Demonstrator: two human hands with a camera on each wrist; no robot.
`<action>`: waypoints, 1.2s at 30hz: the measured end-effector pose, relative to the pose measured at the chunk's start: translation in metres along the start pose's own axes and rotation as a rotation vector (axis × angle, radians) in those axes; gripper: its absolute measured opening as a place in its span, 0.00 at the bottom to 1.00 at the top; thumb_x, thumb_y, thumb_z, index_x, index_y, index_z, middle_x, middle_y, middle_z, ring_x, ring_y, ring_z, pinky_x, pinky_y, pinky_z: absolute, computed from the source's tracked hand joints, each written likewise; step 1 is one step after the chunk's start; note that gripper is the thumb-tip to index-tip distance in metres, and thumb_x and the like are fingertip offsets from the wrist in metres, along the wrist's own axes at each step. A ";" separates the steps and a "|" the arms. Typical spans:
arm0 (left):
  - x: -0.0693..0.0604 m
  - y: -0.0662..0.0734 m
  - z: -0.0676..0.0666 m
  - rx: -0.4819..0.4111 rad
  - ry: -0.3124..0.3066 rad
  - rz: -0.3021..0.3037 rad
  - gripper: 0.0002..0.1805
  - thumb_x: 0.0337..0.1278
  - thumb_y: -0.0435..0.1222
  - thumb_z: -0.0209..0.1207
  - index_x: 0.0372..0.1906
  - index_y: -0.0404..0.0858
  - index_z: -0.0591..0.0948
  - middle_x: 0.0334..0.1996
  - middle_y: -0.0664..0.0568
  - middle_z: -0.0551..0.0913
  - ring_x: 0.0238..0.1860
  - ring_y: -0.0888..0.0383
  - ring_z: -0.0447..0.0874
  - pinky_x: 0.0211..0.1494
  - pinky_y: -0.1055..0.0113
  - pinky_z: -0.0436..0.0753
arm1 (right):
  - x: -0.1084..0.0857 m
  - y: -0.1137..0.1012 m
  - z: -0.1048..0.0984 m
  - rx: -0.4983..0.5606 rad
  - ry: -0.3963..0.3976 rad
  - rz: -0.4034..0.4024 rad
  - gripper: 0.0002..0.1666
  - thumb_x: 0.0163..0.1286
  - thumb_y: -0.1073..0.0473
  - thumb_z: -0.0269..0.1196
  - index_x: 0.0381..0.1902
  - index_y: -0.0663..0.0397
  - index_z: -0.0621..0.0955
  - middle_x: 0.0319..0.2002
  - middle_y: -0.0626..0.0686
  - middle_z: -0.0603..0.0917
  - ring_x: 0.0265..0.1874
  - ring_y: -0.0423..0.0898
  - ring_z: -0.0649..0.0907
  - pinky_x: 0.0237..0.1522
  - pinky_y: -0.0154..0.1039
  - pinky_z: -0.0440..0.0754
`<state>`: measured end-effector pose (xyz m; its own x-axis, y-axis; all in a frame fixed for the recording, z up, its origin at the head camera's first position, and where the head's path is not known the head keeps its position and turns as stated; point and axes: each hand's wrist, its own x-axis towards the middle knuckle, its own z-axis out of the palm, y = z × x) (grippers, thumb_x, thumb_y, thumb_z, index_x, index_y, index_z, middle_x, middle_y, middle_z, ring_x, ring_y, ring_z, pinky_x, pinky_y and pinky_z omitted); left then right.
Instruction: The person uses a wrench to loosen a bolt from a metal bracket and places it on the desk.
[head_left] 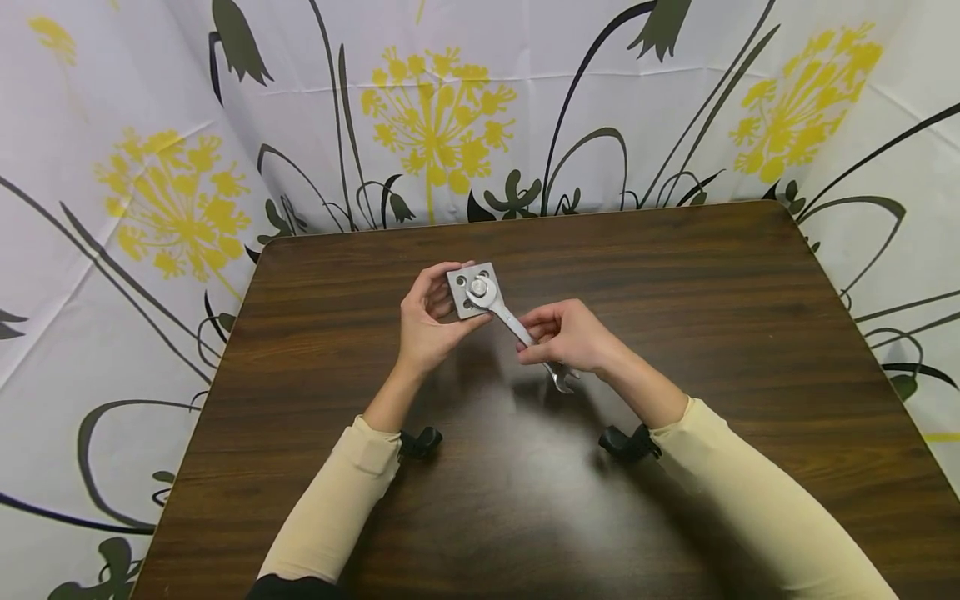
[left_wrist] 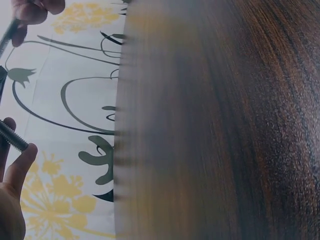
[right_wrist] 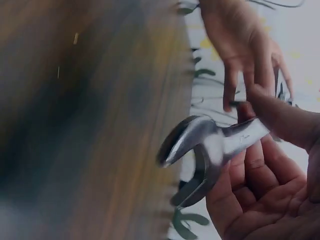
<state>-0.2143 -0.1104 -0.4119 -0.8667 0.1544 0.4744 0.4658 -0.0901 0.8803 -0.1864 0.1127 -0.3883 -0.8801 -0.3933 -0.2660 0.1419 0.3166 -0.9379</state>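
The left hand [head_left: 426, 327] grips the metal plate [head_left: 472, 272], apparently as brace; the right hand [head_left: 573, 335] pinches the wrench [head_left: 512, 322] toward its near-right end, seemingly for leverage.

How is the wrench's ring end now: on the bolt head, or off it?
On: in the head view, the ring end of the wrench encircles the bolt head.

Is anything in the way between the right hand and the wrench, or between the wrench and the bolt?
Nothing that I can see. The right hand holds the wrench by its handle, and the ring end is around the bolt head.
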 end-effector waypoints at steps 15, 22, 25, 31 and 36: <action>-0.003 -0.023 -0.010 -0.009 -0.001 0.007 0.41 0.27 0.13 0.74 0.57 0.33 0.75 0.57 0.43 0.81 0.55 0.46 0.81 0.50 0.60 0.83 | 0.018 -0.032 -0.024 -0.856 0.274 -0.224 0.15 0.63 0.66 0.65 0.45 0.44 0.88 0.38 0.45 0.87 0.36 0.45 0.82 0.33 0.47 0.78; -0.003 -0.022 -0.011 -0.020 -0.015 0.007 0.41 0.27 0.13 0.73 0.58 0.31 0.74 0.57 0.35 0.79 0.55 0.46 0.81 0.50 0.59 0.82 | 0.037 -0.046 -0.034 -1.095 0.330 -0.445 0.18 0.60 0.71 0.63 0.41 0.45 0.89 0.36 0.47 0.87 0.38 0.51 0.81 0.37 0.48 0.77; -0.004 -0.019 -0.011 -0.015 -0.016 0.001 0.41 0.26 0.11 0.72 0.57 0.29 0.74 0.57 0.34 0.79 0.54 0.48 0.81 0.51 0.59 0.82 | 0.046 -0.052 -0.037 -1.200 0.336 -0.566 0.17 0.60 0.72 0.64 0.39 0.45 0.88 0.36 0.48 0.86 0.40 0.52 0.80 0.44 0.48 0.75; -0.005 0.000 -0.007 0.008 -0.032 -0.009 0.40 0.26 0.11 0.72 0.56 0.24 0.72 0.55 0.36 0.81 0.51 0.51 0.82 0.50 0.59 0.83 | 0.064 -0.063 -0.038 -1.344 0.353 -0.797 0.12 0.59 0.69 0.69 0.39 0.48 0.87 0.38 0.50 0.85 0.46 0.52 0.80 0.59 0.50 0.70; -0.004 0.005 -0.006 0.027 -0.046 -0.026 0.40 0.26 0.12 0.73 0.56 0.25 0.73 0.55 0.39 0.82 0.49 0.52 0.83 0.49 0.56 0.83 | 0.074 -0.071 -0.039 -1.419 0.330 -0.966 0.10 0.63 0.71 0.64 0.38 0.52 0.85 0.40 0.51 0.85 0.49 0.52 0.79 0.65 0.52 0.65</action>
<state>-0.2094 -0.1171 -0.4093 -0.8696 0.2011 0.4510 0.4488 -0.0594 0.8917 -0.2794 0.0943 -0.3324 -0.4753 -0.7599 0.4434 -0.7567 0.6102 0.2348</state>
